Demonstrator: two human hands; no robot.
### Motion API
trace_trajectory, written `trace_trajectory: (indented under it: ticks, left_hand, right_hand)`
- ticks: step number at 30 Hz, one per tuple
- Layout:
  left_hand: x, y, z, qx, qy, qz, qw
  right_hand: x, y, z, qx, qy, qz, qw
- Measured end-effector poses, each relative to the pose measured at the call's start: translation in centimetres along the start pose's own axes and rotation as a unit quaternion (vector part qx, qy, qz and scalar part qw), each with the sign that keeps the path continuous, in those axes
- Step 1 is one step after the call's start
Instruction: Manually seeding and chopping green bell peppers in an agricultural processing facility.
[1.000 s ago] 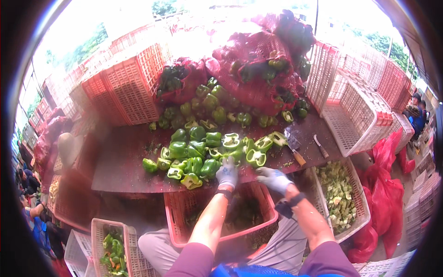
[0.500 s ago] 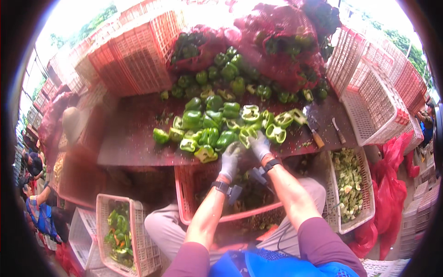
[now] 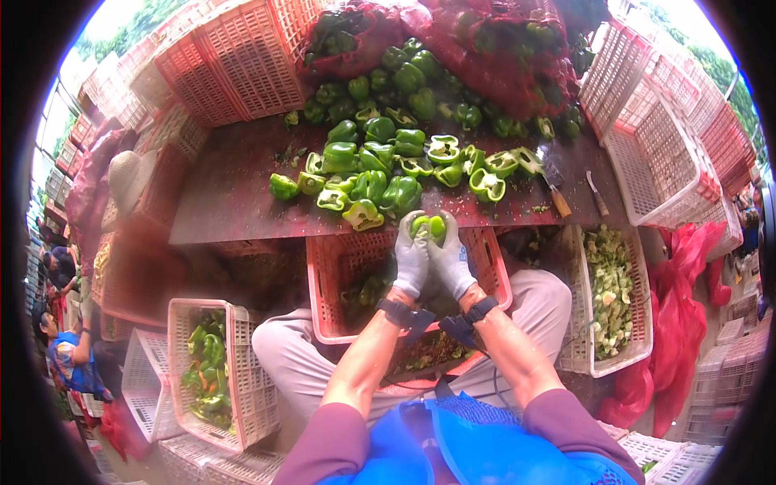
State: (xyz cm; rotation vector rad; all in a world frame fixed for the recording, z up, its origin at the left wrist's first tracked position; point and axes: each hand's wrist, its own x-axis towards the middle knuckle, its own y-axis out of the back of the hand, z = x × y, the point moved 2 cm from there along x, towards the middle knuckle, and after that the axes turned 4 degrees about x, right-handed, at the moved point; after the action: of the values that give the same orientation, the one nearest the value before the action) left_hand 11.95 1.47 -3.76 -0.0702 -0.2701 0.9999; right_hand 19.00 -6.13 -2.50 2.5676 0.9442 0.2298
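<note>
Both my hands wear pale gloves and meet at the table's front edge, above a pink crate (image 3: 317,283) between my knees. Between them they grip a piece of green bell pepper (image 3: 437,230). My left hand (image 3: 411,257) wraps its left side, and my right hand (image 3: 450,260) closes on it from the right. Just beyond my hands, whole and halved green peppers (image 3: 370,186) are spread on the dark table (image 3: 242,186). Some halves show pale cores and seeds. Inside the crate lie more green pieces, partly shaded.
A wooden-handled knife (image 3: 558,194) and a smaller curved knife (image 3: 596,192) lie at the table's right. Red mesh sacks (image 3: 493,56) of peppers stand behind. A crate of pale pepper cores (image 3: 608,299) is right; a crate of green peppers (image 3: 212,372) is left. Stacked crates (image 3: 242,65) flank the table.
My hands have drawn back from the peppers on the table toward me and come together, now holding a pepper piece over the pink crate. The view has tilted downward.
</note>
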Motion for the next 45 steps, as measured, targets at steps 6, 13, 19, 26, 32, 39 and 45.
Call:
trace_trajectory:
  ticks: [6, 13, 19, 26, 32, 39, 45]
  left_hand:
    - [-2.8, 0.6, 1.1, -0.03, 0.049, 0.031, 0.998]
    - [-3.7, 2.5, -0.6, -0.032, 0.103, 0.075, 0.991]
    - [-4.8, 6.9, -4.0, -0.012, 0.29, 0.082, 0.953]
    - [1.0, 8.4, 2.9, 0.62, -0.123, -0.026, 0.774]
    - [9.8, 10.9, 0.9, 0.749, -0.037, -0.137, 0.648]
    - [10.3, 13.2, -0.6, 0.644, 0.056, -0.054, 0.761]
    - [5.0, 12.3, -2.0, 0.066, 0.28, 0.068, 0.955]
  right_hand:
    - [-2.6, -0.1, -1.0, -0.083, 0.123, 0.028, 0.989]
    - [-3.5, -0.1, -1.1, -0.064, 0.157, -0.006, 0.985]
    - [-5.1, -0.1, 0.4, -0.059, 0.048, -0.286, 0.955]
    - [-0.5, 8.5, 3.2, 0.09, -0.057, -0.179, 0.978]
    - [-0.5, 8.3, 1.6, 0.06, -0.059, -0.136, 0.987]
    - [-1.2, 0.8, 6.5, 0.073, -0.108, -0.185, 0.974]
    - [-1.8, -5.4, 3.0, 0.178, -0.113, -0.132, 0.968]
